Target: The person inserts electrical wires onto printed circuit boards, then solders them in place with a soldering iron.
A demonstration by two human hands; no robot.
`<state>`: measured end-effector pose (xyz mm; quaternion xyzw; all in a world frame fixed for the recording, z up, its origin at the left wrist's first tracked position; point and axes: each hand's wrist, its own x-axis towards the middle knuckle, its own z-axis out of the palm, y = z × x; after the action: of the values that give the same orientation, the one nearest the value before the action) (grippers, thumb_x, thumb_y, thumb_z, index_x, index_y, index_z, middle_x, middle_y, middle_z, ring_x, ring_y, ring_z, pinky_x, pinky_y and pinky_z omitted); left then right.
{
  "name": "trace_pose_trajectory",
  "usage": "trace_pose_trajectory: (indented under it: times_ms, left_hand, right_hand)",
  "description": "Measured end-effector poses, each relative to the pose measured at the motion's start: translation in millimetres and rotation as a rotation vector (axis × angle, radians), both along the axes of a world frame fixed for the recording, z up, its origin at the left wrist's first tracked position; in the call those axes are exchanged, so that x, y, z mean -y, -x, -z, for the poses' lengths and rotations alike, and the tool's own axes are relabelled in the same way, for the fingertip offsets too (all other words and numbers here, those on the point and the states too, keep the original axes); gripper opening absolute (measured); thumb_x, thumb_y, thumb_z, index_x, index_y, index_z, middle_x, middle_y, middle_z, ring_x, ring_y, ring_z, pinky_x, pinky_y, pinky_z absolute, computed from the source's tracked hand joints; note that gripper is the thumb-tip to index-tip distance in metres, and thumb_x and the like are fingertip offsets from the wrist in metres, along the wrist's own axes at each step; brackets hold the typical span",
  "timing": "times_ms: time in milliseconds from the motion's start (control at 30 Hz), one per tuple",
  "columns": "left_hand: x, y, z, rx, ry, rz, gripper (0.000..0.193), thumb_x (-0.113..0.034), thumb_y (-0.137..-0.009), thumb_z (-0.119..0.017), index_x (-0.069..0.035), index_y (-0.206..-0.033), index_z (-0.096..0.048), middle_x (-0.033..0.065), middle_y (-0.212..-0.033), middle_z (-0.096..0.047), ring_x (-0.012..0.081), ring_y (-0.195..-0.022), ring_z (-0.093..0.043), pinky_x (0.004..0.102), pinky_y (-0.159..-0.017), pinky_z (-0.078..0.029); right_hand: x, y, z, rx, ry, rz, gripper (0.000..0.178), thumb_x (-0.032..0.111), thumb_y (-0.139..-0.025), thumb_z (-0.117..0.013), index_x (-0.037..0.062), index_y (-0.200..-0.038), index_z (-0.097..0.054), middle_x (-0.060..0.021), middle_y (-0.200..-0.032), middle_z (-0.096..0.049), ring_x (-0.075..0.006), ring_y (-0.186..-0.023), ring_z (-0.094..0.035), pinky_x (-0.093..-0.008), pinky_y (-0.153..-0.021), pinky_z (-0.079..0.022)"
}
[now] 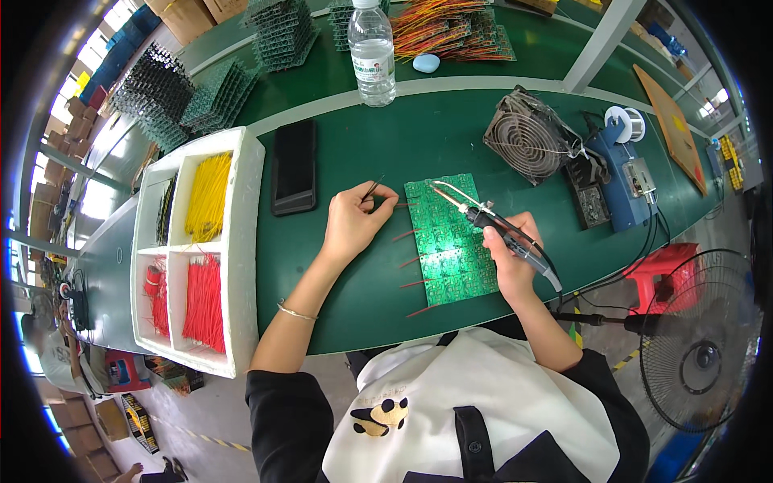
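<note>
My right hand (513, 253) is closed around a soldering iron (498, 228), its tip near the upper part of a green circuit board panel (451, 241). Beside the panel's upper left corner, my left hand (354, 221) pinches a thin black wire (373, 190). Several short red wires (411, 285) stick out from the panel's left edge. The panel lies flat on the green table and shines brightly in its middle. The exact point where the tip meets the board is too small to tell.
On the left stands a white foam box (245, 266) with yellow, red and black wires. A phone (295, 167) lies beside it, and a water bottle (373, 64) stands behind. To the right are a dusty cooling fan (523, 137), a blue soldering station (624, 181) and a floor fan (699, 354).
</note>
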<state>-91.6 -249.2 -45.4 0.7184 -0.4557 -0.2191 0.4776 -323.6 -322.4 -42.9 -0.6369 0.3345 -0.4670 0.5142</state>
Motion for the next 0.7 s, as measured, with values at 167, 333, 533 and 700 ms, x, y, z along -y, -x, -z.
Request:
trace_pose_trajectory:
  times_ms: [167,333,533,700]
  left_hand:
    - [0.6,0.4,-3.9,0.014,0.000,0.004,0.008,-0.007,-0.075,-0.067,0.000,-0.078,-0.065,-0.0056,-0.052,-0.025,0.0036,-0.050,-0.022,0.0235,-0.045,-0.021]
    - [0.1,-0.2,-6.6,-0.001,-0.003,0.031,0.007,-0.006,-0.076,-0.067,0.001,-0.079,-0.065,-0.0088,-0.054,-0.025,0.0017,-0.052,-0.022,0.0213,-0.046,-0.019]
    - [-0.8,-5.9,-3.7,-0.044,-0.021,0.051,0.007,-0.006,-0.076,-0.067,0.001,-0.079,-0.065,-0.0102,-0.054,-0.026,0.0007,-0.052,-0.022,0.0203,-0.046,-0.019]
    - [-1.1,-7.4,-4.8,-0.078,-0.036,0.067,0.008,-0.005,-0.077,-0.067,0.001,-0.079,-0.064,-0.0108,-0.054,-0.026,-0.0003,-0.051,-0.021,0.0194,-0.046,-0.019]
  right_hand:
    - [-0.3,-0.5,-0.9,-0.047,0.018,-0.066,0.021,0.013,-0.082,-0.068,0.0033,-0.081,-0.049,0.0007,-0.066,-0.053,-0.0023,-0.057,-0.045,-0.0190,-0.051,-0.036]
    - [-0.2,-0.3,0.4,-0.008,-0.035,-0.076,0.019,0.010,-0.082,-0.067,0.0032,-0.082,-0.049,0.0003,-0.066,-0.053,-0.0024,-0.057,-0.046,-0.0192,-0.051,-0.037]
    - [-1.1,0.4,-0.1,0.021,-0.082,-0.109,0.020,0.010,-0.082,-0.067,0.0037,-0.081,-0.048,0.0005,-0.065,-0.053,-0.0024,-0.057,-0.045,-0.0192,-0.051,-0.036]
    - [0.3,1.4,5.0,-0.040,-0.023,-0.094,0.020,0.009,-0.081,-0.067,0.0045,-0.079,-0.048,0.0019,-0.063,-0.050,-0.0019,-0.055,-0.041,-0.0194,-0.049,-0.033]
